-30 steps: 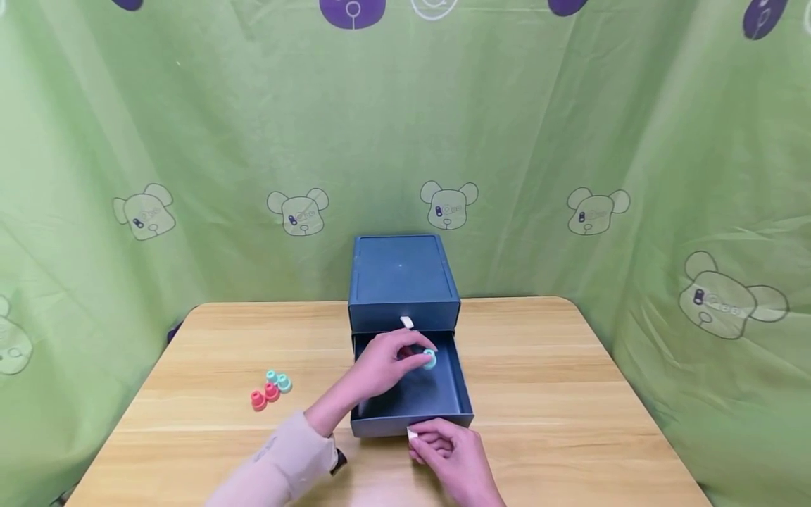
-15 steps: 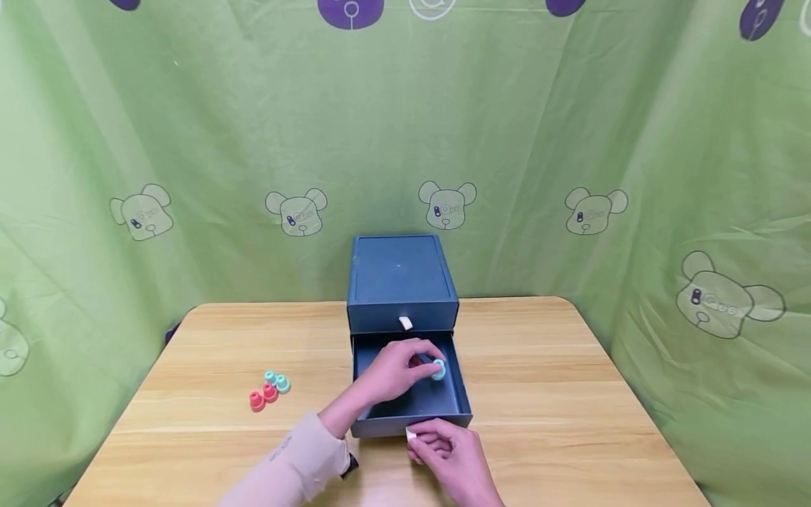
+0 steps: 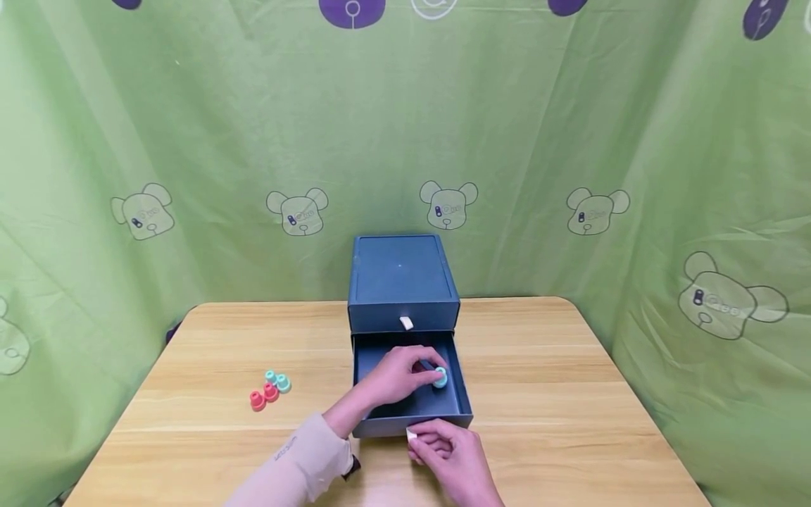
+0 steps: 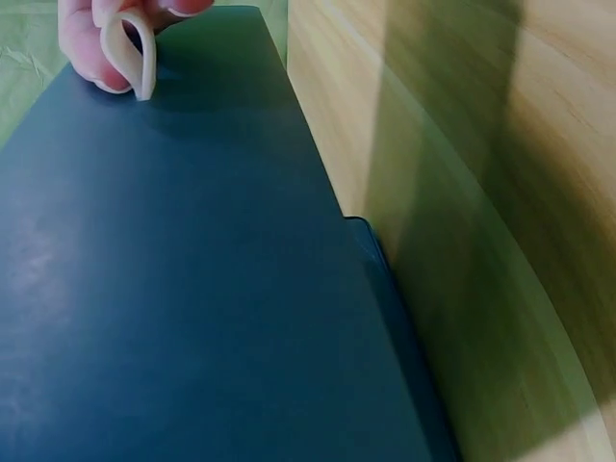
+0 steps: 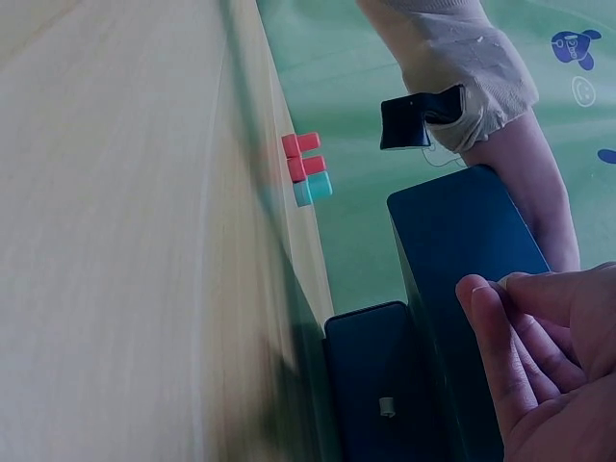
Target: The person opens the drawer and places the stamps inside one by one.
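Inside the pulled-out blue drawer [image 3: 413,426], my left hand [image 3: 395,373] pinches a teal stepped cap-shaped piece [image 3: 440,378] between thumb and fingers, near the right wall. Whether the piece touches the drawer floor cannot be told. My right hand [image 3: 457,461] grips the white pull tab [image 3: 411,434] on the drawer front. In the left wrist view, fingertips [image 4: 87,48] hold the looped tab [image 4: 132,53] against the blue front [image 4: 192,260]. The right wrist view shows my right hand [image 5: 558,351] pinching at the drawer front [image 5: 462,231].
Two red pieces [image 3: 257,401] and two teal pieces [image 3: 282,383] lie together on the wooden table [image 3: 570,422], left of the blue cabinet [image 3: 402,267]. Another blue front with a white tab [image 5: 387,407] shows in the right wrist view. Green cloth [image 3: 507,141] hangs behind.
My left hand has moved right and nearer the drawer front, lowering the teal piece toward the drawer's right side. My right hand and the drawer have stayed put.
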### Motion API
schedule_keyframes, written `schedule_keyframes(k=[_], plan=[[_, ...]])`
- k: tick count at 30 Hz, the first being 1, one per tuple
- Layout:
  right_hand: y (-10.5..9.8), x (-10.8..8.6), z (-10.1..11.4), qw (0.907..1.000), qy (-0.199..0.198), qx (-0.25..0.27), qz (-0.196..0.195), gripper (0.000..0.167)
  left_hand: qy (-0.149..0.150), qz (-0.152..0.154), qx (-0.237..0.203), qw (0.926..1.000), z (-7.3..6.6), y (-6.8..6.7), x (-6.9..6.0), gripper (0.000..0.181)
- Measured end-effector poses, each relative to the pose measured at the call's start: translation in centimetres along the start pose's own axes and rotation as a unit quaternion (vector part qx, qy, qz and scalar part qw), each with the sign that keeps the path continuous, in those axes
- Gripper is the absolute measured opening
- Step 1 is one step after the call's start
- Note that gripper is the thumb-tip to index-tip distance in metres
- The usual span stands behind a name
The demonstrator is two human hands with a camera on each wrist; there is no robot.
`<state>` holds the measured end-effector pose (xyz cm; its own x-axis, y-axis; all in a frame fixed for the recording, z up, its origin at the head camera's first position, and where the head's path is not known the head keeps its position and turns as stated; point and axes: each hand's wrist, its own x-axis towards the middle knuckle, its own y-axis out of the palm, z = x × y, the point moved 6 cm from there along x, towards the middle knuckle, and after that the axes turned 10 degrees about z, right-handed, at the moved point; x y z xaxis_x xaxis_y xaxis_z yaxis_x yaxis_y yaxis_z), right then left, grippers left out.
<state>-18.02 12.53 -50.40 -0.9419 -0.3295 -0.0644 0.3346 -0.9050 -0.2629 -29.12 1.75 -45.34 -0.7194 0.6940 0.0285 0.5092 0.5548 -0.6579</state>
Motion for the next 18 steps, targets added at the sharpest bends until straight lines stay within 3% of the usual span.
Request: schedule_keyframes(k=[18], plan=[[0.19, -0.06, 0.12, 0.9998, -0.014, -0.009, -0.014, 0.018, -0.026, 0.035, 0.025, 0.9988, 0.33, 0.70, 0.24, 0.015]])
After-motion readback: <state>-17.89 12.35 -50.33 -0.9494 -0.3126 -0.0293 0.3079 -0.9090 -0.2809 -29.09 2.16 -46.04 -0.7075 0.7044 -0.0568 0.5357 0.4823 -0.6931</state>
